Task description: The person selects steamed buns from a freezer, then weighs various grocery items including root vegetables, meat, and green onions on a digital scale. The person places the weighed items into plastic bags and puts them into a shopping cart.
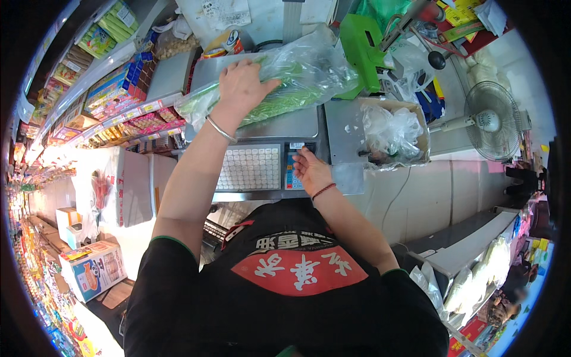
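Observation:
My left hand [244, 85] lies over a clear plastic bag [308, 67] of long green leafy vegetables [285, 98]. Its thumb is spread from the fingers; whether they grip the bag is unclear. The bag rests on the metal plate [285, 127] of a weighing scale. In front of the plate is a white-keyed keyboard [250, 166]. My right hand [312, 172], fingers curled, is over the small blue keypad [293, 178] at its right. The thumb tip is by a small white label [296, 145] at the slot above; any pinch is not plain.
A green metal tool [360, 53] stands right of the bag. Closer in is a carton [421, 129] with crumpled plastic bags [390, 129]. A fan [490, 120] is farther right. Packaged snacks [120, 85] line the left shelves, above a white foam box [120, 185].

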`<action>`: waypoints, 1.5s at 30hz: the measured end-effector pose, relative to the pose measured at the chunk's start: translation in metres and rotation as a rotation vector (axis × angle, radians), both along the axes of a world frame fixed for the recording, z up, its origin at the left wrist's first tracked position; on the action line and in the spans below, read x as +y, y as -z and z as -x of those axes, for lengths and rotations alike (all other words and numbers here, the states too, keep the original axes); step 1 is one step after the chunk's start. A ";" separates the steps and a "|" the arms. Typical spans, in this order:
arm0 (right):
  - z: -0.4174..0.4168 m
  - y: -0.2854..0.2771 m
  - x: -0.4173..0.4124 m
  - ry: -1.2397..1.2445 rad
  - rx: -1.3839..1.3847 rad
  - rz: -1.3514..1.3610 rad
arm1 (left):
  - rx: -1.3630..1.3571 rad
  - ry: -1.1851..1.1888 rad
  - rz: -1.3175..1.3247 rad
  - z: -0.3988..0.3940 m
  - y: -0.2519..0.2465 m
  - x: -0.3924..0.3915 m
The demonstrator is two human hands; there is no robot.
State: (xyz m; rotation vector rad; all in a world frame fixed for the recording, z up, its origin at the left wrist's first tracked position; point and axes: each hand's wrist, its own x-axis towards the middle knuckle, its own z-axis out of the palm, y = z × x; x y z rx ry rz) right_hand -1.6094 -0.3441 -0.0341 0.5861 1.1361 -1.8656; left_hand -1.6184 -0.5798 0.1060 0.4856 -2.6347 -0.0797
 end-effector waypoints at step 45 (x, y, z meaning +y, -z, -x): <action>0.187 -0.156 -0.172 -1.184 1.732 -0.295 | -0.054 0.243 -0.262 0.017 -0.023 -0.103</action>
